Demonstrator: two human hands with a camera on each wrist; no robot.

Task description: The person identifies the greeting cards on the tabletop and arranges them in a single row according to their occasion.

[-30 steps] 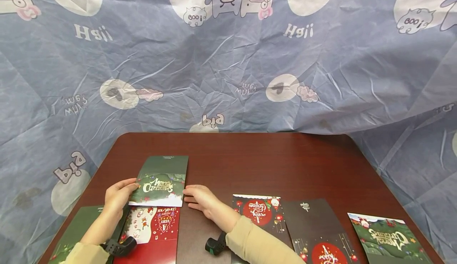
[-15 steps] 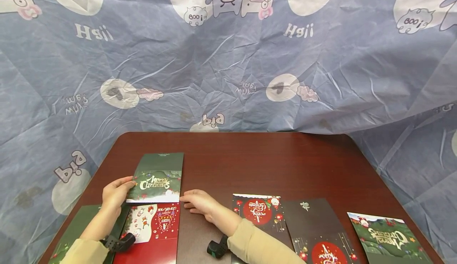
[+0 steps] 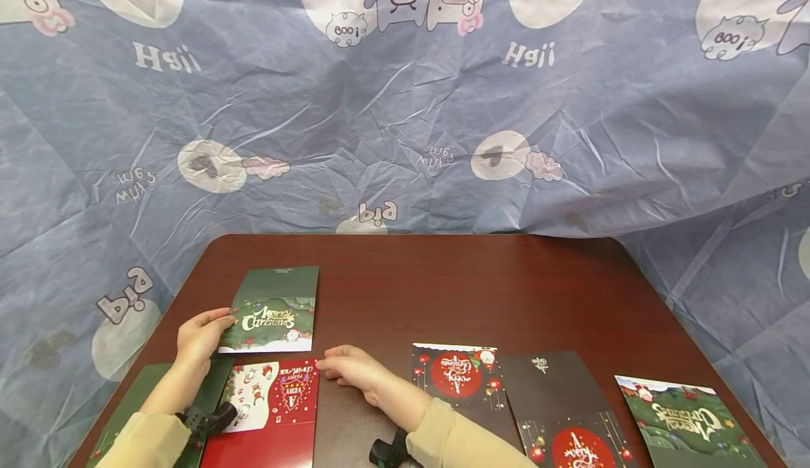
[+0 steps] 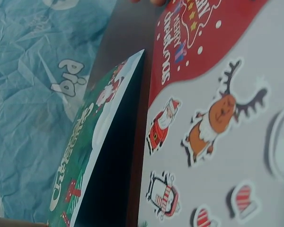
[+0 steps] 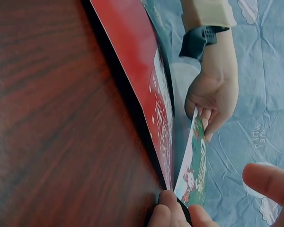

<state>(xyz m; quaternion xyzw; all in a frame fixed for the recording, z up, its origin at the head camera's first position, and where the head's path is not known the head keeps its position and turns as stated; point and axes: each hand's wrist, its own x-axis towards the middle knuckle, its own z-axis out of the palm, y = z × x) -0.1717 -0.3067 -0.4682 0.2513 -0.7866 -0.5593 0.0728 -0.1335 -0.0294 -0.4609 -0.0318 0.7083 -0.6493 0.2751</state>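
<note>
My left hand pinches the left edge of a folded green Merry Christmas card near the table's left side. In the right wrist view, the left thumb and fingers are closed on that card's edge. The card stands partly folded, its dark inside showing in the left wrist view. Just in front of it lies a red and white Christmas card with reindeer and Santa pictures. My right hand is held with relaxed fingers close to the red card's far right corner, its thumb spread apart.
Another green card lies at the left, partly under my left forearm. To the right are two dark cards with red circles, one near the right sleeve and one beyond it. A green card sits far right. Patterned blue cloth hangs behind the table.
My left hand has shifted the green card left and farther from me, uncovering more of the red card. My right hand has come away from the green card's right edge, slightly nearer to me.
</note>
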